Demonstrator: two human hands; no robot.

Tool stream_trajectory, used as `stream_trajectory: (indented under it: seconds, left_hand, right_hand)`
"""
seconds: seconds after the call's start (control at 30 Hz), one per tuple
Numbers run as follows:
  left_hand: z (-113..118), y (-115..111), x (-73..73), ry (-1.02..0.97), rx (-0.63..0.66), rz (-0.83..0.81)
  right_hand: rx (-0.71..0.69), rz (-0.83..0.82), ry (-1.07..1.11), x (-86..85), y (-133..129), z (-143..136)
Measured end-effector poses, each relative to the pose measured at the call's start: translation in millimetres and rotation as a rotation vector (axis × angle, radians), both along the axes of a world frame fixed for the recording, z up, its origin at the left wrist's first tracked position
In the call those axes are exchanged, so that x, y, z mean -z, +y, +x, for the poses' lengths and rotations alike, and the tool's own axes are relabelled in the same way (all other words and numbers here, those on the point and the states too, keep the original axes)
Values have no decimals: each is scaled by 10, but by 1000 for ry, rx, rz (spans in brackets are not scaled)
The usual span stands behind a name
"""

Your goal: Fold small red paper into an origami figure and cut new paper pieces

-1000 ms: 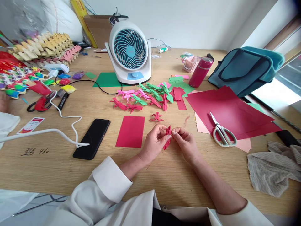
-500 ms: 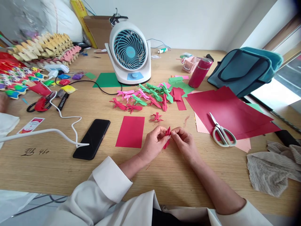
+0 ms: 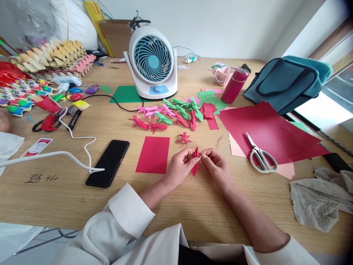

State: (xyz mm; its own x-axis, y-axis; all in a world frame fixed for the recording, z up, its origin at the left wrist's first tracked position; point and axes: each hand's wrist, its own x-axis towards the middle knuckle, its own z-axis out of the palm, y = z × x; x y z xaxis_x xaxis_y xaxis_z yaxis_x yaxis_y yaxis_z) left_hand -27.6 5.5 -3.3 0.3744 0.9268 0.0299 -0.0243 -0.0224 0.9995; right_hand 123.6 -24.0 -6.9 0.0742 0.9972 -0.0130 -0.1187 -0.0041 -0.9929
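Between my hands is a narrow folded red paper figure (image 3: pixel 195 169), held upright with pointed ends above and below my fingers. My left hand (image 3: pixel 180 167) is closed, pinching its left side between thumb and fingers. My right hand (image 3: pixel 216 165) is closed too, its thumb and forefinger pinching at the figure's right edge; the exact bit they grip is partly hidden. Just beyond my hands a small red folded paper figure (image 3: pixel 183 138) stands on the table. A flat red paper rectangle (image 3: pixel 153 154) lies left of my left hand.
Farther back sit several green paper figures (image 3: pixel 180 106) with pink and red ones, before a white fan (image 3: pixel 153 60). Scissors (image 3: pixel 261 158) rest on red sheets (image 3: pixel 264 125) at right. A black phone (image 3: pixel 108 163) and white cable (image 3: pixel 82 136) lie left. Another person's sleeve (image 3: pixel 9 145) shows far left.
The red paper figure has turned slightly in my fingers, and more of its lower point shows. Both hands keep almost the same place.
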Motion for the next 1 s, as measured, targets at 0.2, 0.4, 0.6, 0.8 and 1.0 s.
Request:
stream_trajectory:
  seconds: [0.2, 0.4, 0.6, 0.8, 1.0]
  left_hand:
    - [12, -7, 15, -48, 10, -48]
    - [17, -6, 23, -71, 18, -53]
    - [19, -15, 43, -75, 26, -32]
    - [16, -17, 44, -56, 27, -15]
    - [13, -18, 47, -59, 34, -18]
  right_hand:
    - [-20, -35, 61, -48, 22, 19]
    - [-27, -84, 73, -77, 40, 40]
    - [-30, -121, 113, -86, 44, 33]
    - [-46, -112, 105, -67, 36, 51]
    - [-63, -105, 115, -34, 42, 79]
